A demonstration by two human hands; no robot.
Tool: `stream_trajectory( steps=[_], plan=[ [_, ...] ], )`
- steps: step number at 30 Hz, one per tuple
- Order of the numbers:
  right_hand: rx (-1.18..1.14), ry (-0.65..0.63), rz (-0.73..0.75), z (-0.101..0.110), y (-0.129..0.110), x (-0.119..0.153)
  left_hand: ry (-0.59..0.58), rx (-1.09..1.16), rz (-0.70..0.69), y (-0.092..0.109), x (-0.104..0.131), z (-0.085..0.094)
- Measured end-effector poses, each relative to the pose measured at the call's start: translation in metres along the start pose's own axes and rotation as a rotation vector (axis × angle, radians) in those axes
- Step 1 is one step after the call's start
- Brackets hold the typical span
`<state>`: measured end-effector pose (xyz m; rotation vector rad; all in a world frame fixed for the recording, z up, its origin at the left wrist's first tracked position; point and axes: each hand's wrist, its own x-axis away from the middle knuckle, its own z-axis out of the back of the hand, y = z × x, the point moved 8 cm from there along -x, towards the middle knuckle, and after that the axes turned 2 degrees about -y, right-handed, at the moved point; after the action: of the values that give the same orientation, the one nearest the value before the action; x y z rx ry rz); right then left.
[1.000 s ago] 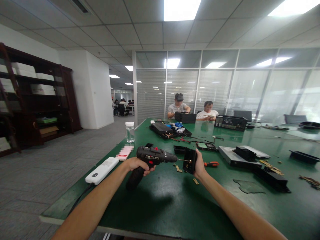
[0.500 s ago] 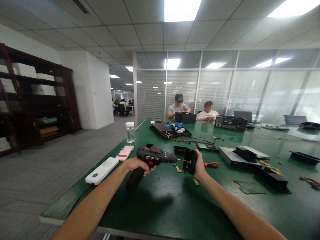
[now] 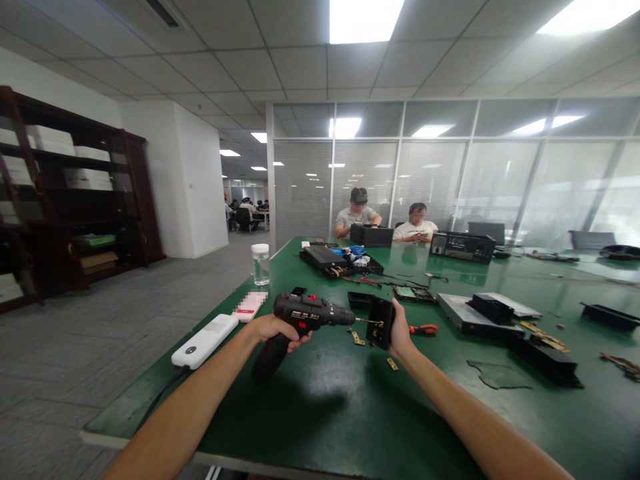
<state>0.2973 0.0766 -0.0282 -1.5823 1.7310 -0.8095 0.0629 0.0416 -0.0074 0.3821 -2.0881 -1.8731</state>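
Note:
A black cordless drill [image 3: 313, 312] with red buttons lies level in the grip of my left hand [image 3: 281, 331], its handle slanting down to the left. Its long bit points right and reaches the face of a black plastic housing [image 3: 379, 323]. My right hand [image 3: 400, 330] is closed round the right side of that housing and holds it upright above the table. Small brass-coloured parts show on the housing's face. Below it, loose brass pieces [image 3: 392, 364] lie on the green tabletop. An orange-handled screwdriver [image 3: 424, 329] lies just right of my right hand.
On the left are a white power bank [image 3: 205, 341] with a cable, a pink phone-like object [image 3: 251, 307] and a lidded clear jar [image 3: 261, 265]. Metal drive cases [image 3: 465, 317] and black plastic parts [image 3: 545, 360] lie right. Two people sit across the green table [image 3: 425, 427].

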Motion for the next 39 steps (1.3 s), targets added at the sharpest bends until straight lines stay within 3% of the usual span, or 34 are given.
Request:
stream_trajectory(
  steps=[39],
  plan=[
    [0.013, 0.011, -0.023, -0.0009, 0.0001, 0.0017, 0.001, 0.014, 0.006, -0.0011, -0.0015, 0.0002]
  ],
)
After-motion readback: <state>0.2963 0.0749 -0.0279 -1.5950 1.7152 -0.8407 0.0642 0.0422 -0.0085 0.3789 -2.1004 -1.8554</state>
